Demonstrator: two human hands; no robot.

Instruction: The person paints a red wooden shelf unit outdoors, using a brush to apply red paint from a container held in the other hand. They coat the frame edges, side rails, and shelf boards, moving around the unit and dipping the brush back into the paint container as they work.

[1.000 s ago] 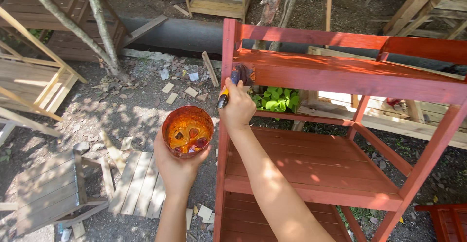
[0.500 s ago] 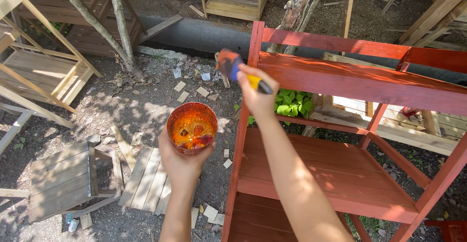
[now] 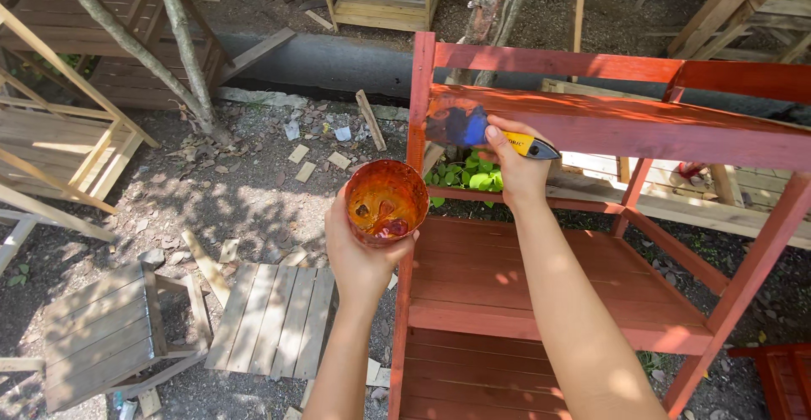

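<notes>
The right hand is closed around a paintbrush with a yellow and black handle, fingers wrapped over the grip. The stained bristles lie flat against the top rail of the red-painted wooden shelf unit, close to its left post at about 12 o'clock in the view. Half a second ago the brush was lifted off the wood, bristles pointing up and left past the post; a second ago it hung lower, beside the post at the level of the green plant. Now it has come down onto the rail, and the handle points toward 3 o'clock.

The left hand cups a small round paint cup from below, fingers curled up its sides, with orange-red stain pooled inside. The cup sits just left of centre, at about 9 o'clock from the brush hand and touching nothing but the palm. It has stayed in the same grip across all three frames, though it now sits nearer the shelf's left post.

A leafy green plant shows behind the rail, under the right hand. On the dirt at 7 o'clock lie a bare slatted wood panel and a small unpainted wooden stool. A leaning tree trunk stands at 10 o'clock.
</notes>
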